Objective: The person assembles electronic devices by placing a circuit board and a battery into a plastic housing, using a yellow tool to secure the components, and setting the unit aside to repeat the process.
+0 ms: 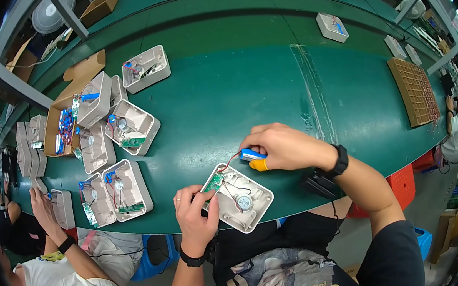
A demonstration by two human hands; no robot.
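A light grey plastic housing [261, 193] lies open side up at the table's near edge, in front of me. My left hand [196, 216] grips its left side, fingers and thumb by the small green circuit board [215, 182]. Inside the housing sits a round speaker [244, 202] with thin wires. Just beyond the far rim, my right hand [291, 148] pinches a blue cylindrical battery [248, 155]; red wire runs from it to the board. A yellow finger cot [259, 164] covers one right fingertip. The palm side of this hand is hidden.
Several similar housings [128, 185] with boards and batteries stand at left, around a cardboard box [53, 130] of blue batteries. A co-worker's hand [43, 210] is at lower left. A divided cardboard tray [407, 95] lies far right. A black device [318, 183] sits beneath my right forearm.
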